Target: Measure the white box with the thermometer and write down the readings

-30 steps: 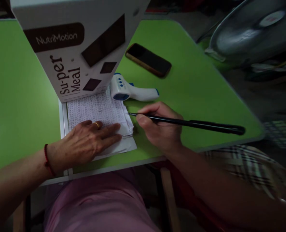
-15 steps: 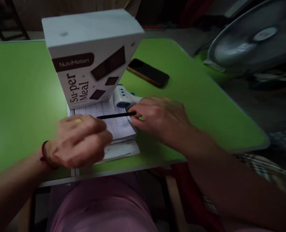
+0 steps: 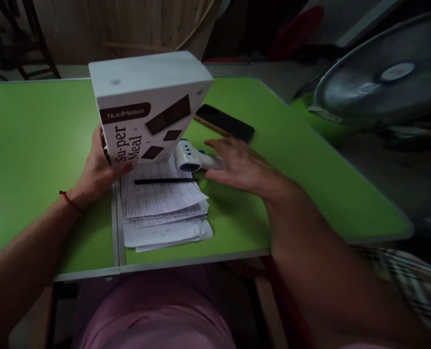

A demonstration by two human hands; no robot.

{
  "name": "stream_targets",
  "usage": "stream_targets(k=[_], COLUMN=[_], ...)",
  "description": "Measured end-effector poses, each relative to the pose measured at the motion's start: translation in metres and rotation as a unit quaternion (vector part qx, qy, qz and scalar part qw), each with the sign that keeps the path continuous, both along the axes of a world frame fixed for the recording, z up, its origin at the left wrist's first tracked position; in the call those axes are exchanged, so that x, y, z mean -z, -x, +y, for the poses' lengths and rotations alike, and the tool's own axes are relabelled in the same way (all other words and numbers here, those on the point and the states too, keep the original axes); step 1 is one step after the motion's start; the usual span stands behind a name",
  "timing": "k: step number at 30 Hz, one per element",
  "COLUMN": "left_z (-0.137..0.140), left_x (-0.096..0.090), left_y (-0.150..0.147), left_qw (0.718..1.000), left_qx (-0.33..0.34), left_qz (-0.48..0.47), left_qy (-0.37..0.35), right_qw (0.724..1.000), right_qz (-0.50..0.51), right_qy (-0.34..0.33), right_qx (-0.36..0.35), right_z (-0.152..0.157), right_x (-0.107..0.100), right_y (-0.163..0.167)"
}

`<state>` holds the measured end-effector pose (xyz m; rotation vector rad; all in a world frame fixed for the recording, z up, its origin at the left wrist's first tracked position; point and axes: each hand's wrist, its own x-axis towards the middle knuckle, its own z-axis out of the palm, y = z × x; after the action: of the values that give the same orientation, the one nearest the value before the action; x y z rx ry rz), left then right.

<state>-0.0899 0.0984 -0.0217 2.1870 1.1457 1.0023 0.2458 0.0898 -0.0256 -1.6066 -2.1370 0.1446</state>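
My left hand (image 3: 101, 165) grips the lower left edge of a white box (image 3: 146, 75) printed "NutriMotion Su-per Meal", thumb on the front. The box stands upright on a stack of handwritten paper sheets (image 3: 160, 198). Across the top sheet lies a black pen (image 3: 164, 181), touched by neither hand. Beside the box is a white and blue infrared thermometer (image 3: 188, 156). My right hand (image 3: 242, 165) hovers at its handle with thumb and fingers apart; whether it touches the handle I cannot tell.
A dark phone (image 3: 225, 121) lies on the green table (image 3: 310, 194) behind my right hand. A large metal bowl-like object (image 3: 364, 82) sits beyond the table's right edge. A dark chair (image 3: 37, 43) stands at the far left.
The pen has left my right hand and now lies on the papers. My left hand has moved from above the papers to the box. My right hand has opened beside the thermometer.
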Motion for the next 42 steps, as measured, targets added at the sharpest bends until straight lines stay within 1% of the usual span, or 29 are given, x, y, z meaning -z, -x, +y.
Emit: stream_targets(k=[3,5,7,9,11,12,13,15,16,18,19,20,21,22,23,25,27,31,34,36,39,42], left_z=[0.004,0.004,0.001,-0.004,-0.009,-0.012,-0.014,-0.019,-0.02,-0.023,-0.023,-0.023,-0.023,-0.023,-0.023,-0.023,-0.023,-0.024,-0.024,-0.024,-0.024,-0.023], left_x=[0.002,-0.001,-0.005,-0.009,-0.013,-0.015,-0.016,-0.018,-0.018,-0.018,-0.018,-0.017,-0.017,-0.017,-0.017,-0.018,-0.018,-0.017,-0.016,-0.016,-0.016,-0.016], left_y=[0.002,0.001,0.0,-0.003,-0.006,-0.008,-0.01,-0.012,-0.013,-0.013,-0.013,-0.013,-0.013,-0.013,-0.013,-0.013,-0.013,-0.014,-0.015,-0.015,-0.015,-0.014], left_qw=[0.995,0.991,0.988,0.985,0.982,0.979,0.977,0.97,0.967,0.966,0.968,0.97,0.972,0.974,0.975,0.977,0.978,0.98,0.979,0.978,0.98,0.98], left_qx=[-0.039,-0.046,-0.046,-0.04,-0.029,-0.021,-0.011,0.011,0.02,0.029,0.028,0.027,0.027,0.027,0.026,0.021,0.014,0.008,0.009,0.008,0.0,0.005], left_qz=[-0.081,-0.108,-0.134,-0.155,-0.172,-0.18,-0.189,-0.203,-0.206,-0.197,-0.189,-0.182,-0.176,-0.173,-0.171,-0.172,-0.171,-0.16,-0.166,-0.17,-0.161,-0.159], left_qy=[0.04,0.057,0.064,0.067,0.078,0.089,0.102,0.132,0.146,0.163,0.163,0.159,0.152,0.144,0.138,0.126,0.12,0.119,0.117,0.117,0.12,0.122], right_qw=[0.998,0.995,0.989,0.977,0.954,0.938,0.92,0.873,0.842,0.778,0.749,0.728,0.715,0.712,0.715,0.732,0.745,0.757,0.764,0.752,0.723,0.715], right_qz=[0.009,0.036,0.085,0.163,0.27,0.327,0.382,0.485,0.531,0.604,0.632,0.65,0.663,0.666,0.664,0.649,0.636,0.622,0.612,0.626,0.657,0.665], right_qy=[0.061,0.094,0.105,0.071,0.016,-0.003,-0.004,0.059,0.097,0.173,0.201,0.217,0.222,0.222,0.218,0.208,0.202,0.202,0.204,0.205,0.214,0.215], right_qx=[-0.014,0.014,0.063,0.115,0.126,0.113,0.085,0.017,-0.011,-0.02,-0.016,-0.011,-0.003,0.001,0.006,0.009,0.009,0.015,0.02,0.023,0.029,0.035], right_z=[0.007,0.006,0.001,-0.005,-0.015,-0.022,-0.03,-0.05,-0.06,-0.079,-0.087,-0.093,-0.098,-0.102,-0.104,-0.107,-0.107,-0.107,-0.106,-0.105,-0.103,-0.103], right_x=[0.009,0.007,0.0,-0.012,-0.026,-0.033,-0.04,-0.05,-0.053,-0.053,-0.05,-0.047,-0.043,-0.038,-0.034,-0.026,-0.019,-0.008,-0.004,-0.004,-0.007,-0.009], right_y=[-0.002,0.0,0.002,0.004,0.009,0.013,0.02,0.038,0.049,0.072,0.083,0.093,0.102,0.109,0.115,0.122,0.126,0.129,0.131,0.133,0.136,0.137])
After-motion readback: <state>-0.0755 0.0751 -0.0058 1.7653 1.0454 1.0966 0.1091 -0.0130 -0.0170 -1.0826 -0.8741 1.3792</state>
